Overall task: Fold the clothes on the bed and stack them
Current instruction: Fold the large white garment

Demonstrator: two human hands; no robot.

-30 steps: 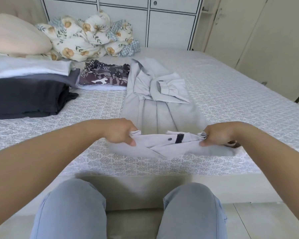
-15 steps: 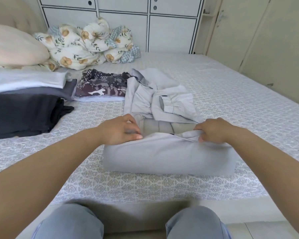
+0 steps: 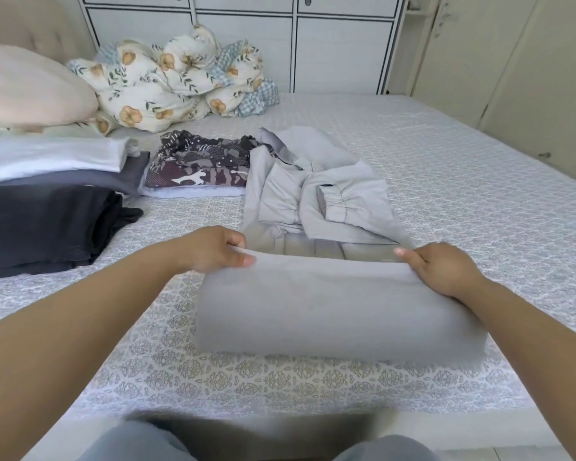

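Observation:
A light grey garment [image 3: 320,201] lies lengthwise on the patterned bed sheet [image 3: 479,194], its sleeves folded in over its upper part. Its lower part is doubled up over the middle, forming a broad grey fold near me. My left hand [image 3: 213,249] pinches the fold's left top corner and my right hand [image 3: 443,271] pinches the right top corner. To the left lies a folded dark camouflage-print garment [image 3: 200,169]. Further left is a stack of folded clothes: white [image 3: 50,158] on top, grey below, black [image 3: 44,224] at the bottom.
A peach pillow [image 3: 27,88] and a crumpled floral duvet [image 3: 167,81] lie at the head of the bed. White cabinets [image 3: 340,48] stand behind and cream wardrobe doors [image 3: 526,61] to the right. My knees show at the bed's near edge.
Both hands have carried the garment's lower hem up and away from me, doubling the lower part over the middle. The fold edge has moved further up the garment.

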